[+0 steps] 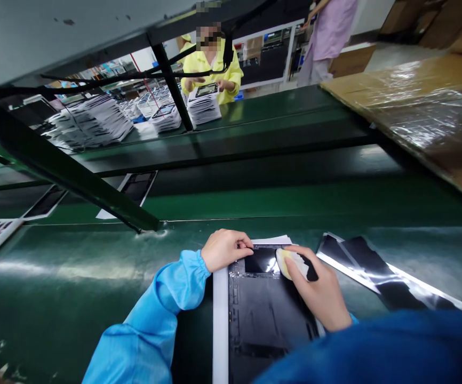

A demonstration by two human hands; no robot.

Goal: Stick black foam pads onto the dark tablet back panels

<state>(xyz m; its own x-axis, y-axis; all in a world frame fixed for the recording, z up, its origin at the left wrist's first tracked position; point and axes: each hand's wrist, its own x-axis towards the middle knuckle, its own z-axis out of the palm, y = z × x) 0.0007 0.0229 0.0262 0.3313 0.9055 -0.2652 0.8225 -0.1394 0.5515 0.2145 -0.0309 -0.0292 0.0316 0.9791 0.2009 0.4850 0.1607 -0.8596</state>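
Note:
A dark flat panel (271,309), like the inside of a tablet, lies on white sheets (220,330) on the green bench in front of me. Near its top is a glossy black film patch (259,261). My left hand (225,249) is closed in a pinch at the upper left corner of this patch; what the fingertips hold, if anything, is too small to tell. In my right hand (323,288) is a pale yellow and white pad (285,262), pressed against the patch's right end. The right palm hides part of the panel's edge.
Strips of black film (363,261) on white backing lie to the right. A green post (66,165) slants across the left. More panels (137,188) lie on the sunken belt beyond. Wrapped cardboard (423,106) juts in at right. A person in yellow (231,72) handles stacked sheets opposite.

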